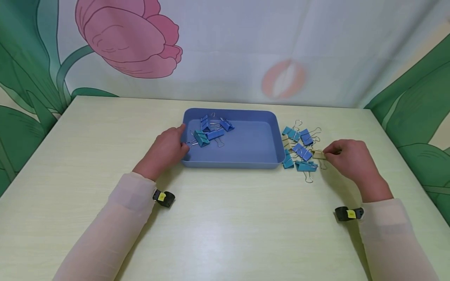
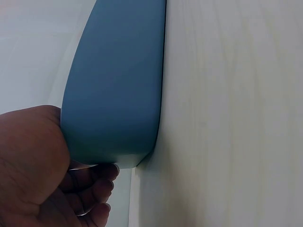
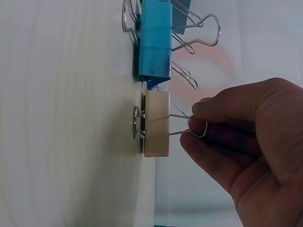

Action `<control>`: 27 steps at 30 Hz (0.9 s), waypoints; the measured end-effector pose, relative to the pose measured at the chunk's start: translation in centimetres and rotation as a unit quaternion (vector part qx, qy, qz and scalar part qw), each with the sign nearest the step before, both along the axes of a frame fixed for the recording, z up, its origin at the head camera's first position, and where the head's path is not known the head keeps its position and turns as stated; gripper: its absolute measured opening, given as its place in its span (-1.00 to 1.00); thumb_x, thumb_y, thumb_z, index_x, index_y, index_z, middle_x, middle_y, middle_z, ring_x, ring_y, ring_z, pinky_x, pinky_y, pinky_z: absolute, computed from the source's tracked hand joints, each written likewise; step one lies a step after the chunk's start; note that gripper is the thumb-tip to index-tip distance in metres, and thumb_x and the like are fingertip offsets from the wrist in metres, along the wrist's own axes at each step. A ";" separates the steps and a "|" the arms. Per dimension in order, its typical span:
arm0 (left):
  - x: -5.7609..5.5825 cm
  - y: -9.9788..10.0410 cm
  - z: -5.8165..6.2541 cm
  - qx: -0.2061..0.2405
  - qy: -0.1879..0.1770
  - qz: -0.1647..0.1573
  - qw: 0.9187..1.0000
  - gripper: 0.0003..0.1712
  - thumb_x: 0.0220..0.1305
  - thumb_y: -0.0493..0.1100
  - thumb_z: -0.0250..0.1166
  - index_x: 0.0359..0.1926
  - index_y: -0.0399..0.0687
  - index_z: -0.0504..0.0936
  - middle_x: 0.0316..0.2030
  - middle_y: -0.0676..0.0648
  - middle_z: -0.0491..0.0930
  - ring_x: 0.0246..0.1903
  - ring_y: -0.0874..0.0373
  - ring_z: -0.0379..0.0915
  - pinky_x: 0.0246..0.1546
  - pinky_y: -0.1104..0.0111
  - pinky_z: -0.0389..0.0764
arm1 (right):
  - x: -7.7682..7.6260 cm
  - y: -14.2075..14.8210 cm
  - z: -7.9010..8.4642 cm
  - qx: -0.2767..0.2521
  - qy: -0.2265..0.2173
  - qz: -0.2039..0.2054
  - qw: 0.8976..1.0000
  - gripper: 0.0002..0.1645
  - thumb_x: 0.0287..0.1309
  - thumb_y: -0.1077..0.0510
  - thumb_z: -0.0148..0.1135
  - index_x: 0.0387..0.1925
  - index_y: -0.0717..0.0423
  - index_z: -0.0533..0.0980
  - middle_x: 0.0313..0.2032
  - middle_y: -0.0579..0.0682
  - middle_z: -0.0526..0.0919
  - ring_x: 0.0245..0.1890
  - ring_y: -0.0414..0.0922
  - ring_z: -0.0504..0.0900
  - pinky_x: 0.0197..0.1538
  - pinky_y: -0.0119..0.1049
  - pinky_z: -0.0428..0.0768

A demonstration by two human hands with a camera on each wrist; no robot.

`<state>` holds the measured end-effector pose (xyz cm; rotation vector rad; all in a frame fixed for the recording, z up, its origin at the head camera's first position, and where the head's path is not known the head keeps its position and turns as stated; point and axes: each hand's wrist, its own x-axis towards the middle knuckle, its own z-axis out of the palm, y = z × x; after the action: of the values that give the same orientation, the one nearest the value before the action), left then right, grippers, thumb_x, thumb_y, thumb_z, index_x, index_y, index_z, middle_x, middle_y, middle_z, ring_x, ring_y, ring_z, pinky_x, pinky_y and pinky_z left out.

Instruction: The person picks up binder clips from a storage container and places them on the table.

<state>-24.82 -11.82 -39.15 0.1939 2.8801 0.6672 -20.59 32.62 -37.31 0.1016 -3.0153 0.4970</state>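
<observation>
Fingers [image 3: 208, 158] of the right hand [image 1: 349, 160]: thumb and index pinched on one wire handle [image 3: 178, 133] of the yellow clip [image 3: 157, 125]. Clip is at the right edge of the clip pile [image 1: 306, 137], right of the blue tray [image 1: 232, 165]. Its lower handle is at or just off the tabletop [image 1: 228, 222], can't tell which. Left hand [image 1: 166, 146] grips the tray's left end, fingers curled against the outer wall.

Risks, my read:
- Swing/slip. Pinch is on bare wire only, body unsupported. Handle is likely hinged, so the clip could rotate or slide out under a light grip.
- Snag. Handles in the pile overlap, and a blue clip [image 1: 302, 152] sits just beside the yellow one. A sideways pull could hook a wire and drag neighbours; straight up looks safer.
- Tray shift. A teal clip [image 1: 288, 160] lies right by the tray's right wall. Push from the left hand could shove it into the rest.
- Tilt. Clips in the tray [image 1: 215, 134] are bunched left near the left thumb, wires crossing. Lifting that end could slide and tangle them.
</observation>
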 end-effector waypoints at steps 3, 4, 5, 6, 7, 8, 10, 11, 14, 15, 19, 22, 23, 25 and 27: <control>0.0 0.0 0.0 -0.002 0.001 -0.002 1.000 -0.25 0.31 -0.22 0.00 0.47 -0.32 0.02 0.28 -0.37 0.32 0.09 -0.14 0.35 0.21 0.04 0.42 | 0.0 0.0 0.0 -0.002 -0.004 0.001 1.000 -0.78 0.17 0.21 0.23 -0.23 0.27 0.68 -0.26 0.24 0.72 -0.25 0.11 0.58 -0.18 0.02 0.55; 0.0 0.0 0.0 -0.001 0.001 -0.002 1.000 -0.25 0.31 -0.22 0.00 0.47 -0.32 0.02 0.28 -0.36 0.32 0.10 -0.14 0.35 0.22 0.04 0.42 | 0.0 0.1 0.0 -0.002 -0.005 0.001 1.000 -0.77 0.17 0.20 0.23 -0.22 0.27 0.68 -0.25 0.24 0.72 -0.23 0.11 0.58 -0.17 0.03 0.56; 0.0 0.0 0.0 -0.001 0.001 -0.002 1.000 -0.25 0.31 -0.22 0.00 0.47 -0.32 0.02 0.29 -0.36 0.31 0.10 -0.15 0.35 0.22 0.04 0.42 | 0.0 0.1 0.0 -0.003 -0.006 0.003 1.000 -0.76 0.18 0.20 0.23 -0.22 0.27 0.68 -0.24 0.24 0.72 -0.22 0.12 0.59 -0.16 0.04 0.56; 0.0 0.0 0.0 -0.001 0.002 -0.002 1.000 -0.25 0.31 -0.22 0.00 0.47 -0.32 0.02 0.29 -0.36 0.31 0.10 -0.15 0.35 0.22 0.04 0.42 | 0.0 0.1 0.0 -0.004 -0.006 0.005 1.000 -0.76 0.18 0.19 0.23 -0.21 0.27 0.68 -0.23 0.25 0.72 -0.22 0.12 0.59 -0.15 0.04 0.56; 0.0 -0.1 0.0 0.000 0.002 -0.001 1.000 -0.25 0.31 -0.22 0.00 0.47 -0.32 0.02 0.29 -0.36 0.31 0.11 -0.15 0.35 0.22 0.04 0.42 | 0.0 0.1 0.0 -0.005 -0.008 0.006 1.000 -0.75 0.19 0.18 0.23 -0.20 0.27 0.68 -0.22 0.25 0.71 -0.20 0.13 0.60 -0.15 0.05 0.57; 0.0 -0.1 0.0 0.000 0.002 -0.001 1.000 -0.25 0.31 -0.23 0.00 0.47 -0.32 0.02 0.30 -0.36 0.31 0.11 -0.14 0.35 0.21 0.04 0.42 | 0.0 0.1 0.0 -0.006 -0.007 0.007 1.000 -0.74 0.20 0.17 0.22 -0.20 0.27 0.67 -0.22 0.25 0.71 -0.20 0.13 0.60 -0.15 0.05 0.57; -0.1 -0.1 -0.1 0.001 0.001 0.000 1.000 -0.25 0.31 -0.23 0.00 0.48 -0.32 0.02 0.30 -0.36 0.31 0.10 -0.14 0.35 0.20 0.05 0.43 | 0.0 0.1 0.1 -0.010 -0.006 0.010 1.000 -0.73 0.22 0.15 0.20 -0.19 0.27 0.67 -0.20 0.25 0.71 -0.19 0.14 0.62 -0.14 0.06 0.58; -0.1 -0.1 -0.1 0.001 0.000 0.000 1.000 -0.24 0.31 -0.23 0.00 0.48 -0.32 0.02 0.30 -0.36 0.31 0.09 -0.14 0.35 0.20 0.05 0.44 | 0.0 0.1 0.1 -0.012 -0.005 0.011 1.000 -0.73 0.23 0.15 0.19 -0.18 0.27 0.67 -0.19 0.25 0.71 -0.19 0.15 0.63 -0.14 0.06 0.59; -0.1 -0.1 -0.1 0.001 0.001 0.001 1.000 -0.24 0.30 -0.22 0.00 0.48 -0.32 0.02 0.29 -0.36 0.31 0.09 -0.14 0.35 0.19 0.05 0.44 | 0.2 0.1 0.2 -0.017 0.003 0.014 1.000 -0.71 0.25 0.13 0.16 -0.17 0.26 0.66 -0.15 0.26 0.69 -0.18 0.18 0.65 -0.14 0.08 0.60; -0.1 -0.1 -0.1 0.002 0.001 0.001 1.000 -0.24 0.30 -0.22 0.01 0.48 -0.32 0.02 0.30 -0.36 0.31 0.11 -0.15 0.35 0.21 0.04 0.43 | 0.2 0.1 0.3 -0.020 0.006 0.014 1.000 -0.70 0.26 0.13 0.16 -0.16 0.27 0.65 -0.13 0.27 0.68 -0.18 0.19 0.65 -0.14 0.08 0.60; -0.1 -0.1 -0.1 0.003 0.003 -0.001 1.000 -0.24 0.30 -0.22 0.01 0.47 -0.33 0.02 0.30 -0.37 0.30 0.14 -0.16 0.35 0.24 0.03 0.40 | 0.3 -0.1 0.5 -0.028 0.018 0.010 0.999 -0.68 0.28 0.12 0.14 -0.12 0.27 0.64 -0.05 0.29 0.65 -0.13 0.23 0.64 -0.11 0.11 0.60; -0.2 -0.1 -0.2 0.001 0.004 -0.002 1.000 -0.24 0.30 -0.22 0.01 0.47 -0.33 0.03 0.30 -0.38 0.30 0.13 -0.16 0.35 0.24 0.03 0.40 | 0.4 -0.3 0.6 -0.030 0.027 0.006 0.999 -0.67 0.28 0.12 0.13 -0.09 0.27 0.63 0.00 0.29 0.62 -0.10 0.24 0.63 -0.07 0.14 0.58; -0.2 -0.1 -0.2 0.001 0.004 -0.002 1.000 -0.24 0.31 -0.22 0.01 0.47 -0.33 0.03 0.30 -0.38 0.31 0.12 -0.16 0.36 0.24 0.03 0.41 | 0.4 -0.3 0.6 -0.031 0.030 0.006 0.999 -0.67 0.28 0.12 0.13 -0.08 0.27 0.63 0.01 0.29 0.61 -0.09 0.24 0.63 -0.06 0.15 0.58; -0.2 -0.1 -0.2 0.001 0.004 -0.002 1.000 -0.24 0.31 -0.22 0.01 0.47 -0.33 0.02 0.29 -0.38 0.31 0.10 -0.15 0.36 0.22 0.04 0.42 | 0.4 -0.5 0.6 -0.030 0.039 0.009 0.999 -0.67 0.28 0.13 0.14 -0.06 0.26 0.62 0.02 0.28 0.61 -0.08 0.25 0.63 -0.05 0.15 0.58; -0.2 -0.1 -0.3 0.004 0.003 -0.001 1.000 -0.24 0.31 -0.22 0.02 0.47 -0.33 0.02 0.30 -0.37 0.31 0.09 -0.14 0.36 0.21 0.05 0.43 | 0.3 -0.7 0.6 -0.032 0.051 0.014 0.998 -0.67 0.28 0.12 0.15 -0.03 0.24 0.61 0.02 0.26 0.60 -0.07 0.25 0.63 -0.03 0.15 0.58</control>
<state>-25.00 -11.91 -39.40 0.2011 2.8832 0.6783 -20.28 31.97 -36.72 0.1586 -2.8995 0.5714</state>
